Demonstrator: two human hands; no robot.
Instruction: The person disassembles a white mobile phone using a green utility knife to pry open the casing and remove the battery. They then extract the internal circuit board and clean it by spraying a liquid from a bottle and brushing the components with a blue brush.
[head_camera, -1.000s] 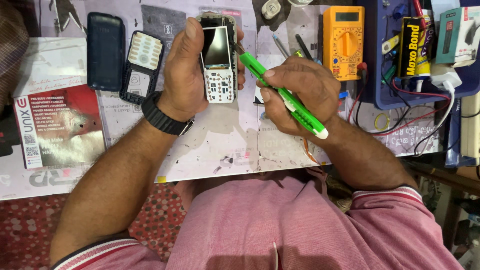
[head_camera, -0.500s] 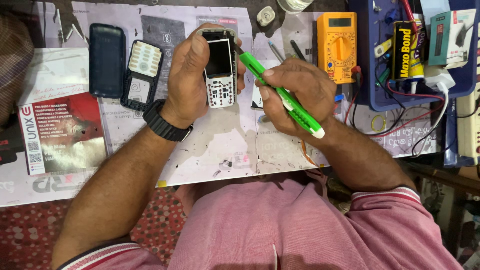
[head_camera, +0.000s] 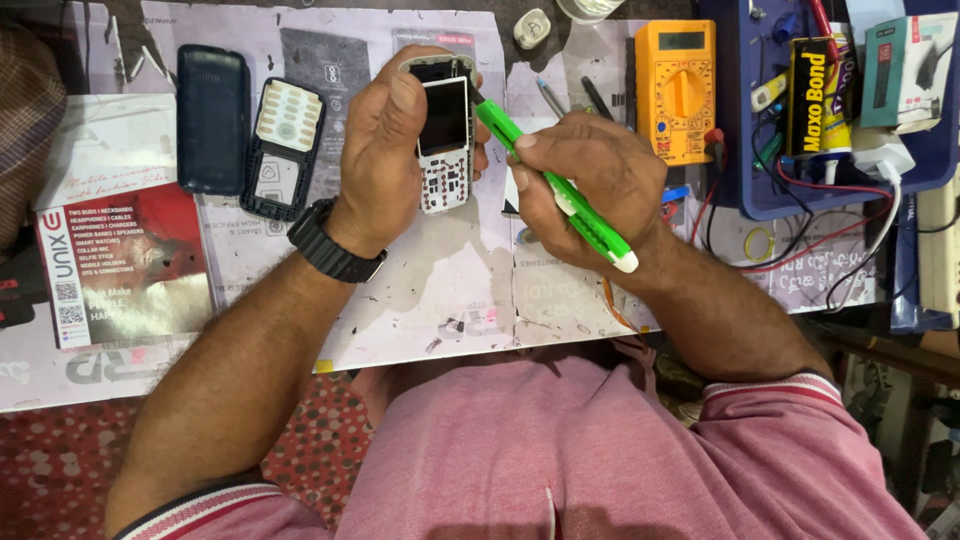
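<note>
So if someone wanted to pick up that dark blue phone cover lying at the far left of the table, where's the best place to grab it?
The dark blue phone cover lies flat and lengthwise, away from both hands. Probably best pinched across its two long edges at mid-length, coming straight down from above. The left edge has open space; on the right, the keypad frame lies very close beside it, so fingers there need care.

Paper-covered workbench, red dotted floor

A phone repair workshop. An orange multimeter, a glue tube and tangled wires crowd the paper-covered desk. Loose phone covers lie nearby.
</note>
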